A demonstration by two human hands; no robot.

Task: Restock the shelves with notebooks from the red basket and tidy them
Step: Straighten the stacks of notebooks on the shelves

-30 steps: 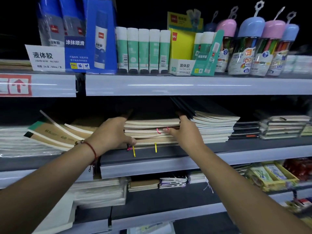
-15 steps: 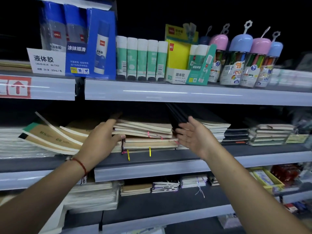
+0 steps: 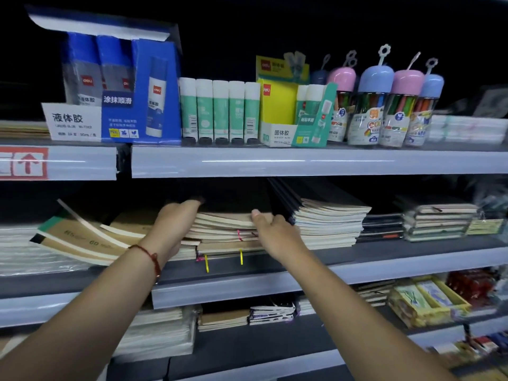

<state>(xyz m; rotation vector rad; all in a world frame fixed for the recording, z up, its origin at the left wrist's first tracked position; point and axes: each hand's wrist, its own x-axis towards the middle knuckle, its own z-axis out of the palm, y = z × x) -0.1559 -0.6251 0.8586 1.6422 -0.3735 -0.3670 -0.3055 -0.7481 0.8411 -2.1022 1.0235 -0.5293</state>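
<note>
A stack of brown kraft notebooks [image 3: 220, 232] with pink and yellow ribbon markers lies on the middle shelf [image 3: 247, 287]. My left hand [image 3: 176, 226] presses flat against the stack's left side, its fingers stretched back over the top. My right hand [image 3: 275, 232] grips the stack's right end, thumb on the top cover and fingers curled round the edge. A red cord bracelet circles my left wrist. The red basket is out of view.
Tilted kraft notebooks [image 3: 82, 243] lean left of the stack. A taller pale stack [image 3: 330, 226] with black covers sits close on the right. Glue sticks [image 3: 220, 111] and pen tubs [image 3: 376, 105] line the upper shelf. More notebooks [image 3: 272, 312] fill the lower shelf.
My right hand, open and lifted off half a second ago, has come back onto the stack's right end and closed on it. My left hand has slid further back along the left side.
</note>
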